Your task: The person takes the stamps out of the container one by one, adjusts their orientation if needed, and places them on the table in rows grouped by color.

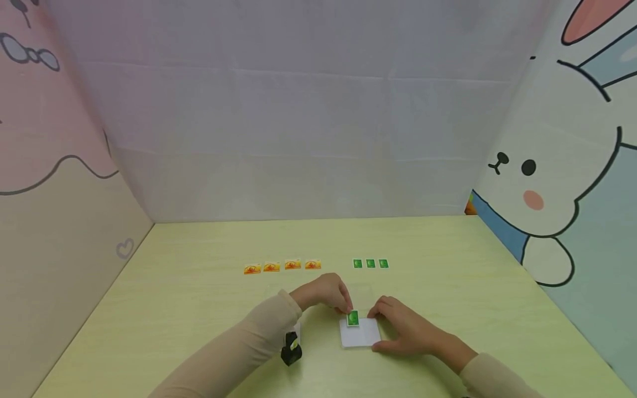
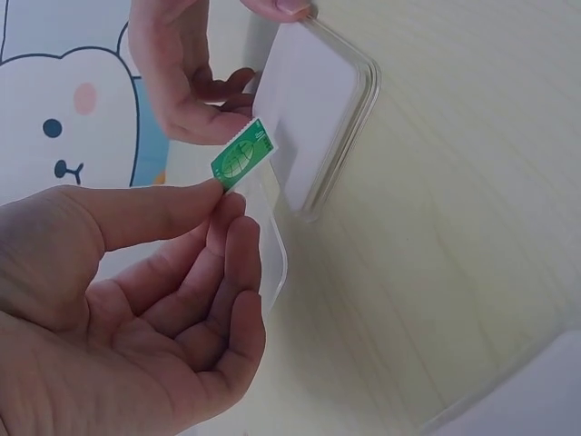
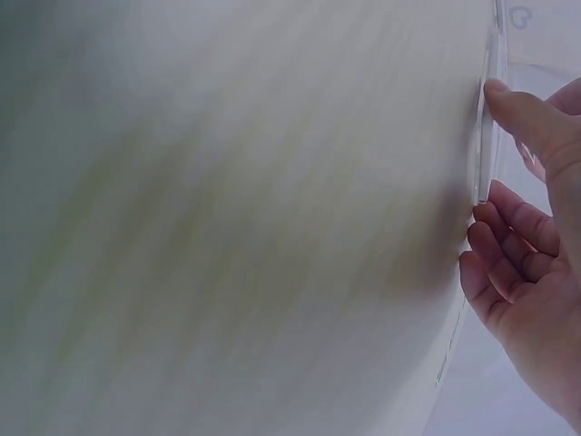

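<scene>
My left hand (image 1: 328, 291) pinches a green stamp (image 2: 243, 154) with a perforated edge between thumb and index finger; its other fingers curl loosely below. In the head view the stamp overlaps the far edge of a flat clear plastic box (image 1: 365, 333) with a white inside. My right hand (image 1: 405, 326) holds that box at its right side, thumb (image 3: 513, 109) at the near edge and fingers at the far edge. Behind the box lies a clear lid (image 2: 278, 243), faint against the table in the head view.
Farther back on the table (image 1: 174, 309) lie a row of several orange-yellow stamps (image 1: 282, 266) and a row of three green stamps (image 1: 370, 263). A white flat case (image 2: 526, 400) shows at the left wrist view's corner. Printed cloth walls stand behind and at both sides.
</scene>
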`<state>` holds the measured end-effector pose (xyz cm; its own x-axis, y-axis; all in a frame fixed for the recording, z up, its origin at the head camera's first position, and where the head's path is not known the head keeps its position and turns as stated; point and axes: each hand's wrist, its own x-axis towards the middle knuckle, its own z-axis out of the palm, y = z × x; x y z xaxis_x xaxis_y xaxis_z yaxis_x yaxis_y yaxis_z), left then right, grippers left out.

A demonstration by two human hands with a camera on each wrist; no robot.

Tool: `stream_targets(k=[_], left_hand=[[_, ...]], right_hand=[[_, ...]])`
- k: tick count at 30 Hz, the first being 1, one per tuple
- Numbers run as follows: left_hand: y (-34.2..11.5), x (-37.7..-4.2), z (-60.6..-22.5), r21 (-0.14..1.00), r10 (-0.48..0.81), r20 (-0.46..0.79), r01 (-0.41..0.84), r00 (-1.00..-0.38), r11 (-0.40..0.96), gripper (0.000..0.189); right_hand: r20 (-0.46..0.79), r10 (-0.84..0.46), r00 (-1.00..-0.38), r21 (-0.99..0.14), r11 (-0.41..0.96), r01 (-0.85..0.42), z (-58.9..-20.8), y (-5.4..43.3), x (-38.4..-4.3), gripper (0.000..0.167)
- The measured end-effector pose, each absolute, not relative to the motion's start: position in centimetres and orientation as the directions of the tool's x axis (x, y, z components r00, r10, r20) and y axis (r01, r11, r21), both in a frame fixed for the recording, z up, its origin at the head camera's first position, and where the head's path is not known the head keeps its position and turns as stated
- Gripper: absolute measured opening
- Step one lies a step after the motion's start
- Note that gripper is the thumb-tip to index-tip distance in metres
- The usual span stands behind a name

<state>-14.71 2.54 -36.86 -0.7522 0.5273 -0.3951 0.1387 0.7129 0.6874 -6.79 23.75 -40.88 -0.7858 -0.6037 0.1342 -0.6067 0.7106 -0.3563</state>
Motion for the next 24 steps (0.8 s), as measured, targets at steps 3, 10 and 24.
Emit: stream_targets(k=[3, 10, 24], left_hand=[[2.48, -14.82, -37.01, 0.691, 0.528, -0.391, 0.139, -0.754, 0.71, 0.007], [2.27, -15.0, -37.18, 0.704, 0.53, -0.389, 0.128, -0.754, 0.699, 0.008], [2.12, -15.23, -36.72, 0.698, 0.52, -0.39, 0.125, -0.76, 0.705, 0.005]], right_hand=[[0.141, -0.603, -0.785, -0.353, 0.71, -0.609, -40.96, 23.77, -6.79, 0.047], [0.112, -0.59, -0.8, -0.358, 0.727, -0.586, -40.96, 23.75, -6.82, 0.047], [0.091, -0.585, -0.806, -0.367, 0.732, -0.573, -40.97, 23.79, -6.98, 0.048]])
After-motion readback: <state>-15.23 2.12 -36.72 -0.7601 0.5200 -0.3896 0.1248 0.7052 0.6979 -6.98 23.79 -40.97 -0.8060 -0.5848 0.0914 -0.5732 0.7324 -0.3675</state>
